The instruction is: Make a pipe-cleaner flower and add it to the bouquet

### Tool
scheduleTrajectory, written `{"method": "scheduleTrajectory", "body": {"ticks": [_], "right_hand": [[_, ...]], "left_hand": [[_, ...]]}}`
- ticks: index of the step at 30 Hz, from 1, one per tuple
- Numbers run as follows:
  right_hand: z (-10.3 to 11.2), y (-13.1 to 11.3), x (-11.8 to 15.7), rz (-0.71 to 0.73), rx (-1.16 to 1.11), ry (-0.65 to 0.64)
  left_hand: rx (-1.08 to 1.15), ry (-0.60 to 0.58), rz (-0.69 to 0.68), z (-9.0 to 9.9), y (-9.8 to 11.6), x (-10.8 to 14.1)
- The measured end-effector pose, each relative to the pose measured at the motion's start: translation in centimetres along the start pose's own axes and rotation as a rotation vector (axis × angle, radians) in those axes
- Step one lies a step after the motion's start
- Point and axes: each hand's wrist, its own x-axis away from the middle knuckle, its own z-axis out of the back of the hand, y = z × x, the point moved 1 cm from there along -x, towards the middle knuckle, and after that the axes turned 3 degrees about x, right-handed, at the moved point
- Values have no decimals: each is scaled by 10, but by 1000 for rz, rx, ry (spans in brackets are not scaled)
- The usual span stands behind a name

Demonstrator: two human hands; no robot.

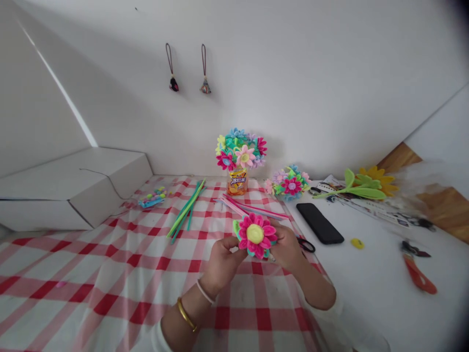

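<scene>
A magenta fuzzy flower (255,234) with a yellow centre faces up between my hands, green and teal pieces showing round its edge. My left hand (226,263) pinches it from the left, thumb and fingers at its lower left rim. On the other side my right hand (287,246) closes on its right edge, the fingers partly hidden behind the petals. Pink pipe cleaners (269,213) lie just behind the flower. Black-handled scissors (306,245) rest beside my right hand, partly covered by it.
A flower bouquet stands in an orange container (238,183) at the back, with a second bouquet (292,186) to its right. Green pipe cleaners (185,215) lie left. A phone (319,223), orange pliers (418,274) and yellow flower (377,178) are right; a white box (110,171) is far left.
</scene>
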Motion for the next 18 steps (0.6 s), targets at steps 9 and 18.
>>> {"method": "scheduleTrajectory", "body": {"ticks": [9, 18], "right_hand": [[-8, 22, 5, -103, -128, 100], [-7, 15, -5, -306, -519, 71]], "left_hand": [[233, -85, 56, -2, -3, -3], [494, -26, 252, 6, -14, -12]]}}
